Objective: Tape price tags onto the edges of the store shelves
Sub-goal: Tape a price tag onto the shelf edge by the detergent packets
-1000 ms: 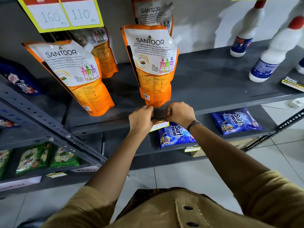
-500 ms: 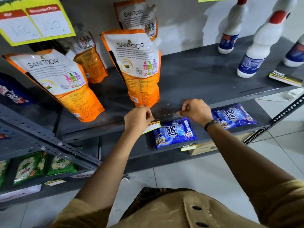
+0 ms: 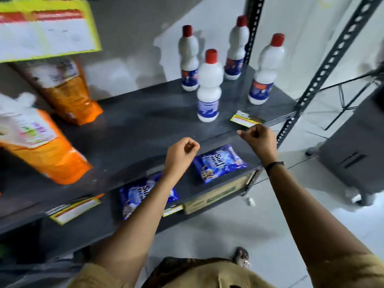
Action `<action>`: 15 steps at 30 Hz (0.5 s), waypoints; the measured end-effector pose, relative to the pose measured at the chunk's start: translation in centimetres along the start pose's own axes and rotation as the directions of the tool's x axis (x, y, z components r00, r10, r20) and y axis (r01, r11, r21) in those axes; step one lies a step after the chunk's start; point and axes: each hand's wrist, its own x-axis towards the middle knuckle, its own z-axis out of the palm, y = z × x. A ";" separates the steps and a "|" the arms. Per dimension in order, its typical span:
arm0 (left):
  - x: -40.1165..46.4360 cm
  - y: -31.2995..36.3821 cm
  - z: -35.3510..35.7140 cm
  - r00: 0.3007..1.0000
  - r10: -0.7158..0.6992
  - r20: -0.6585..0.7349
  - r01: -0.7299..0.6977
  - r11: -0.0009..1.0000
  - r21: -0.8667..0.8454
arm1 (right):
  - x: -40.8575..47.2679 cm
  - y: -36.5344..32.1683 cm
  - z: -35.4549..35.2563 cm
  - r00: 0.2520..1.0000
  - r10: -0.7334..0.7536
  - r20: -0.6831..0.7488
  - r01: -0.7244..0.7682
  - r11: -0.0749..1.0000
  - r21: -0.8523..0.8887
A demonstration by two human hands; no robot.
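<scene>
Above the front edge of the dark grey shelf (image 3: 145, 129), both hands hover with fingers curled and pinched. Left hand (image 3: 182, 150) is closed into a loose fist, thumb pressed to forefinger; whether it grips anything cannot be told through the blur. Right hand (image 3: 258, 140) is likewise pinched shut, thumb and forefinger pointing left toward the other hand, and if a strip of tape runs between them it does not show. Just beyond the right hand, a yellow-bordered price tag (image 3: 246, 121) lies flat on the shelf near its front right corner, apart from the fingers. Behind it stand four white bottles with red caps; the nearest bottle (image 3: 208, 86) is upright just left of the tag. To the left, two orange refill pouches lean on the shelf, the closer pouch (image 3: 39, 142) smeared by motion. A second price tag (image 3: 75, 209) hangs tilted at the shelf's front edge, lower left. On the lower shelf (image 3: 104, 221) lie two blue detergent packets; one packet (image 3: 219, 163) sits between the two wrists, and a small yellow tag (image 3: 172, 209) shows at that shelf's edge. A large yellow price sign (image 3: 47, 32) fills the upper left.
</scene>
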 end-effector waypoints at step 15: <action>13.7 8.8 14.1 0.960 0.078 0.270 -0.219 0.810 0.545 | 11.8 4.1 -4.3 0.937 -0.073 0.341 0.176 0.942 -0.284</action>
